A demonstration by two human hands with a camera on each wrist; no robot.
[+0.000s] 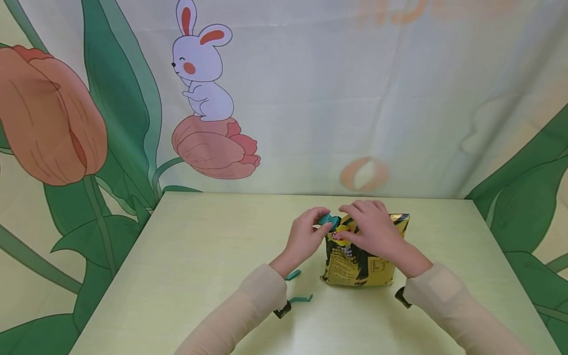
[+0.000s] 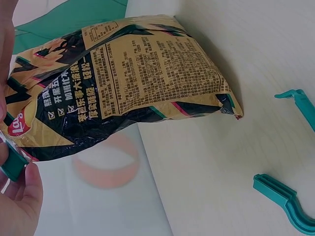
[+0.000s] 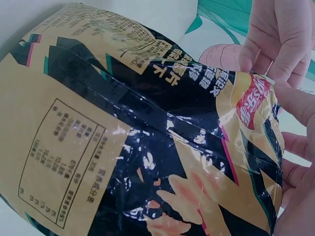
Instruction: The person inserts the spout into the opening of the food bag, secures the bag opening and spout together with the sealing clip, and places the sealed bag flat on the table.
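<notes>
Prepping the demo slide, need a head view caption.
Left hand pinches a teal bag clip at the top corner of a Lay's chip bag while the right hand grips its top.

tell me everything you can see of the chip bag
The chip bag looks like glossy, crinkled film, gold and black, with a red logo near its top and printed text. Plump, it stands upright on the table. The left hand holds a teal clip at its top corner; the right hand grips its top edge.
</notes>
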